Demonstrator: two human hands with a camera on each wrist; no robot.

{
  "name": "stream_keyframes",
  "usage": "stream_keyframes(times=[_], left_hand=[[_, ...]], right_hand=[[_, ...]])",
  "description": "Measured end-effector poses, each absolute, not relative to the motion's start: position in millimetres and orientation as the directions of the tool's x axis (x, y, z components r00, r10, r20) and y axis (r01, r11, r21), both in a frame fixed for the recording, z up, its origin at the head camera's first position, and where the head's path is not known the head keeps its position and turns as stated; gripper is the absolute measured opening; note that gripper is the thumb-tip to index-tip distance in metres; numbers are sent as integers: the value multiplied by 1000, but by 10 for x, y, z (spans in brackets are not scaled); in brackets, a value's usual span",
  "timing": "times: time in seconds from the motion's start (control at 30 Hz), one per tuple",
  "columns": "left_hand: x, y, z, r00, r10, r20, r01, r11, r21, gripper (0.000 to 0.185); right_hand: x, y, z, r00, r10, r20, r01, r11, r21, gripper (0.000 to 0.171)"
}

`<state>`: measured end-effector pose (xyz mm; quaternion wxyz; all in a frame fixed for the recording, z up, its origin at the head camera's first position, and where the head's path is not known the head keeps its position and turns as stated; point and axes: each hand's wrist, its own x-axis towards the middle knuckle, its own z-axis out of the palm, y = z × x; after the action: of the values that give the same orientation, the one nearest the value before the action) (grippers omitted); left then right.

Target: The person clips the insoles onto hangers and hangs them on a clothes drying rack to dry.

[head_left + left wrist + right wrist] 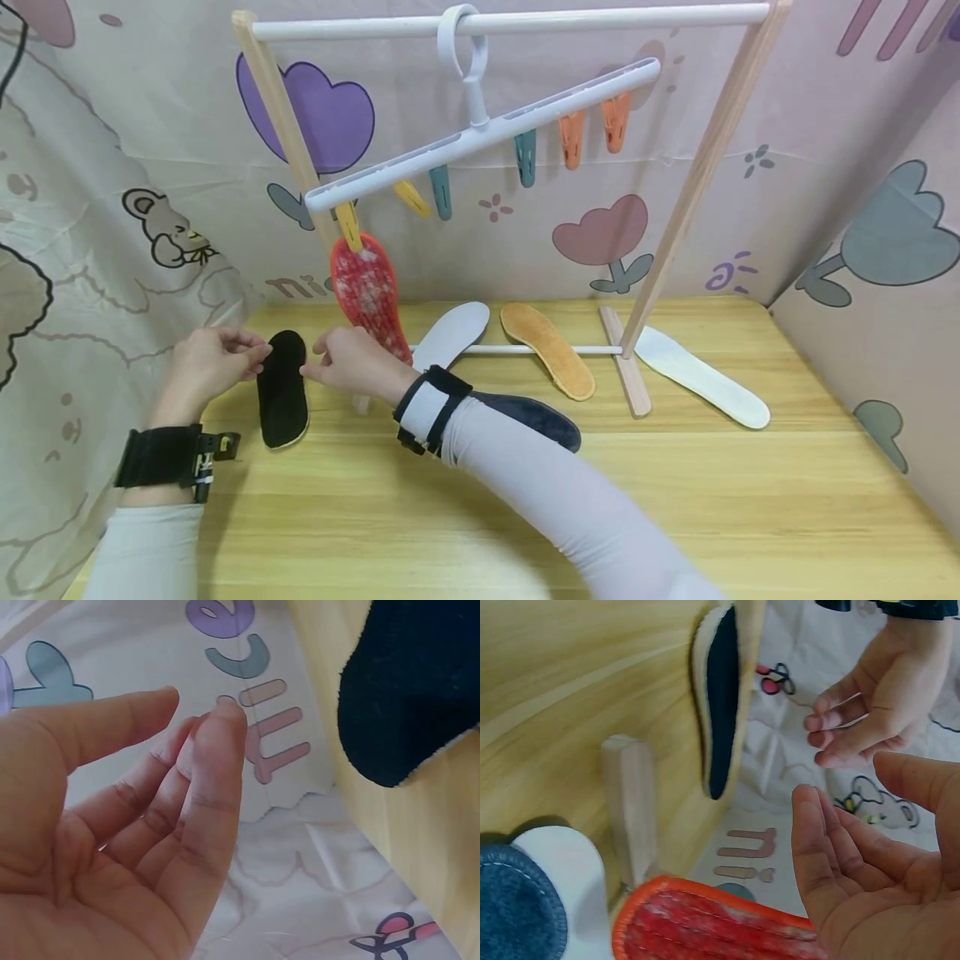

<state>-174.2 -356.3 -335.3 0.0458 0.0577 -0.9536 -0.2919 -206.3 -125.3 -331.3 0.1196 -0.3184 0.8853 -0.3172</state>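
A black insole (283, 392) lies on the wooden table at the left. My left hand (213, 364) hovers by its left edge, fingers bent loosely and thumb apart; in the left wrist view nothing sits between them. On the other side of that insole is my right hand (352, 358), its thumb spread from the fingers and holding nothing in the right wrist view. Behind the right hand a red insole (367, 287) hangs from a yellow clip (348, 227) at the low left end of a white clip hanger (480, 137). The hanger tilts, its right end high.
A white rod (360, 28) on wooden posts (697, 175) carries the hanger. More clips, teal (526, 158) and orange (572, 140), hang along it. White (457, 329), tan (551, 350), dark blue (536, 419) and off-white (705, 379) insoles lie on the table. Printed cloth stands behind.
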Motion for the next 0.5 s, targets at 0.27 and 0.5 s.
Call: stream_keyframes(times=[0.27,0.5], left_hand=[[-1780,-3643,-3410,-988,-155,9,-127,839,530,34],[-1815,-3713,-3498,-987,-162,-20,-150,849,507,38]], right_hand=[[-2117,-1351,-3425,-792,-606,-73,-454,664,-594,47],[-2157,-1406,-3581,-803,-590,-84,-461,704,-540,45]])
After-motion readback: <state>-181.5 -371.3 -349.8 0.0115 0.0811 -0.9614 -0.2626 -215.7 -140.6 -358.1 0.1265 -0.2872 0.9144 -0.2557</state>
